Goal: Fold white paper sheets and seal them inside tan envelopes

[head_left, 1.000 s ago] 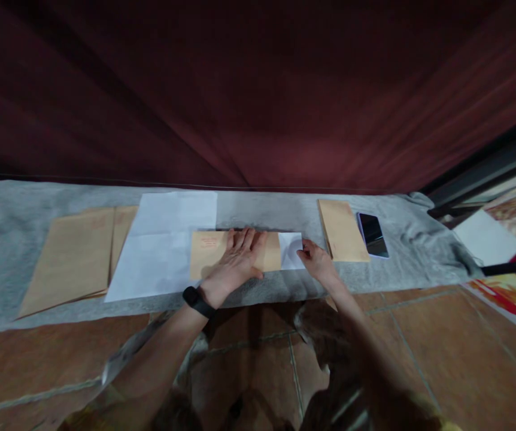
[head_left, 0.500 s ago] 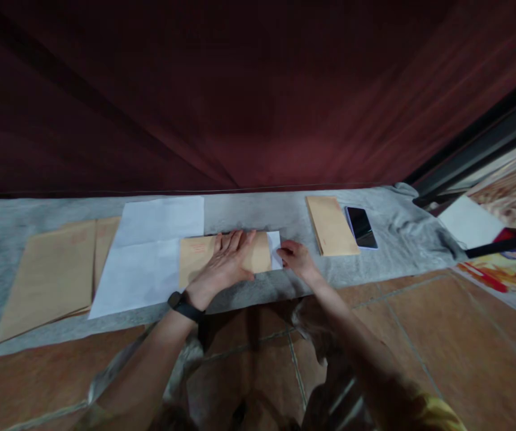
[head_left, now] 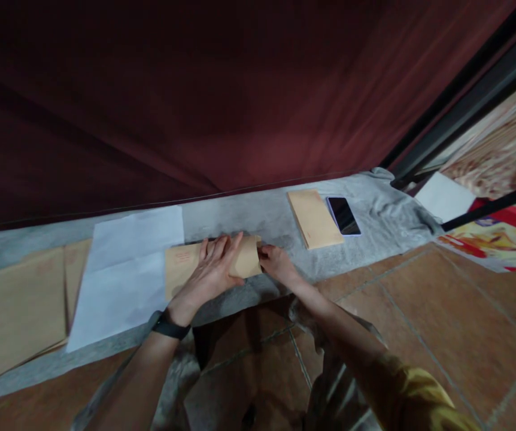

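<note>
A brown paper envelope point(head_left: 181, 256) with small red print lies flat on the grey cloth. My left hand point(head_left: 215, 260), a dark watch on its wrist, rests across the envelope, fingers stretched out and pressing it down. At the envelope's right end, its open mouth gapes a little. There my right hand point(head_left: 278, 263) has curled fingers, their tips just inside the mouth and hidden. Whatever they pinch does not show. Under the envelope's left end spreads a large creased white sheet point(head_left: 123, 275).
Larger brown envelopes point(head_left: 24, 299) lie at the far left. A stack of small brown envelopes point(head_left: 315, 218) and a phone point(head_left: 344, 215) sit on the right of the grey cloth point(head_left: 258, 209). Behind hangs a dark red curtain point(head_left: 240, 120); tiled floor point(head_left: 419, 311) is below.
My right hand has pushed left against the envelope's mouth, and the white paper that stuck out there has gone from sight. My left hand stays on the envelope. The view has turned slightly.
</note>
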Demonstrator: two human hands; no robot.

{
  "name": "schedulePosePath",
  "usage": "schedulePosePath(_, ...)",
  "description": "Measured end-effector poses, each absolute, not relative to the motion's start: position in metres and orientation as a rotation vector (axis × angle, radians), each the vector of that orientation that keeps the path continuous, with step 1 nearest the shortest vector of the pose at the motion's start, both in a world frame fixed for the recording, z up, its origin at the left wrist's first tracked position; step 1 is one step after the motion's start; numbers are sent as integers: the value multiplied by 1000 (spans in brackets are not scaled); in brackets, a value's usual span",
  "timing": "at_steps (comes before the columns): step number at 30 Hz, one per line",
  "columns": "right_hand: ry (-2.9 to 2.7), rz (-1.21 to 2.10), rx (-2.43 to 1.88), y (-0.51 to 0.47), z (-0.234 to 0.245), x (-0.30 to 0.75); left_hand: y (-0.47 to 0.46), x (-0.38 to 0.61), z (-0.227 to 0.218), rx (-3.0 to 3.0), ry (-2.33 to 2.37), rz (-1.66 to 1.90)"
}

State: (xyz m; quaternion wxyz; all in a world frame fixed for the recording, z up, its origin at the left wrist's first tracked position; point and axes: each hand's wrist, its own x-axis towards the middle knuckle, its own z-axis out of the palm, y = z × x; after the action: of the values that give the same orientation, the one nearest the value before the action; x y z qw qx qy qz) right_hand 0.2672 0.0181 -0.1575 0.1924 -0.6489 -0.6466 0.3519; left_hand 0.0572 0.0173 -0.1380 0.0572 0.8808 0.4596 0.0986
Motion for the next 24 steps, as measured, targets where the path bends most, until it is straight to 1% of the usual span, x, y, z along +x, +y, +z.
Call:
schedulePosePath(8, -1814, 1005, -1800, 17, -160, 269, 19, 57, -139, 2666, 1393, 293)
schedulePosePath(18, -1851, 879, -1922, 13, -152, 265, 18, 57, -137, 2688, 1373, 289)
schedulePosePath(24, -1704, 851, -1913, 11, -157, 267, 18, 55, -136, 2728, 1354, 321)
